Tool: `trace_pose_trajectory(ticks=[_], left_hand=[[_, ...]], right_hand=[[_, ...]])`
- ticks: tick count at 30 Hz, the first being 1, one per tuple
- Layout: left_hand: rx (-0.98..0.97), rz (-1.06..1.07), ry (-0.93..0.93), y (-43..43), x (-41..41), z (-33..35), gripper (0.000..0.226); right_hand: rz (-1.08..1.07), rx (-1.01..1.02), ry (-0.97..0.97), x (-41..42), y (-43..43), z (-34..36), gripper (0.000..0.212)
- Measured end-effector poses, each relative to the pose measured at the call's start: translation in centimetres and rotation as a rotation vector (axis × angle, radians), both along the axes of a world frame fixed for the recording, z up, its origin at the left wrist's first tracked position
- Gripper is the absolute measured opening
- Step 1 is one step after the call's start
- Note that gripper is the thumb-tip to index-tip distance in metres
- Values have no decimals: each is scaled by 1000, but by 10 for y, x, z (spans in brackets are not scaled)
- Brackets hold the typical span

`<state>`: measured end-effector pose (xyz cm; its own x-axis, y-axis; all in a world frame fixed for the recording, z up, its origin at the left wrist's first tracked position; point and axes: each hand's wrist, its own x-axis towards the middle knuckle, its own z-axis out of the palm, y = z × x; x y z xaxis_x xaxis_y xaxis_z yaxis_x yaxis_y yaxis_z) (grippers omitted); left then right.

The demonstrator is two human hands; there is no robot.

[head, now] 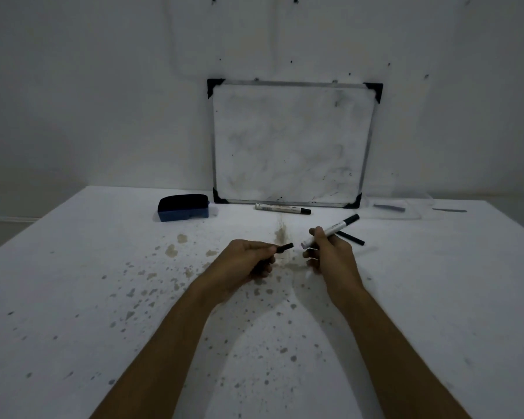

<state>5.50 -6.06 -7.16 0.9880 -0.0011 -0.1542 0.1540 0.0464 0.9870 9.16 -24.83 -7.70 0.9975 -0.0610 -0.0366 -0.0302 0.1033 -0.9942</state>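
My right hand (330, 252) grips a white marker (335, 228) with a black rear end, its uncapped tip pointing left toward my other hand. My left hand (248, 261) pinches the small black cap (285, 247), held a short gap away from the marker's tip. Both hands hover over the middle of a stained white table (103, 297). A small whiteboard (291, 143) with black corner pieces leans upright against the wall at the table's back edge; its surface is smudged.
A second white marker (282, 208) lies flat in front of the whiteboard. A blue and black eraser (183, 207) sits to the board's left. A black pen-like stick (351, 238) lies behind my right hand. A clear tray (400, 207) stands at back right.
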Motion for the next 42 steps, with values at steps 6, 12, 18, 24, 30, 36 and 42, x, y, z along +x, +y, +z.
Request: trace_pose_trajectory(ticks=[6,12,18,24,30,36,42], left_hand=[[205,164,-171,6,-2,-5,20],[395,151,-311,-13,-7,-10,24],[618,137,-373,-39,-11,-3,23],[711,-45,-440,-95,29,39,16],[859,-150,-516,-168,119,85,20],[1076,-289,-531,-237,225,94,22],[1304,-417,-446,-287,291,70,22]], right_hand=[[58,-970,-357,-4,-8,-9,43],[158,-1333,-372,-8,-6,-16,43],[207,-1006,-243,-16,-30,-4,47],[98,-1008,-93,19,-142,13,32],[-82,-1235,-19,64,-231,4,54],[-129,-1364,-80,88,-245,-19,67],[-148,-1355,-108,98,-249,-29,68]])
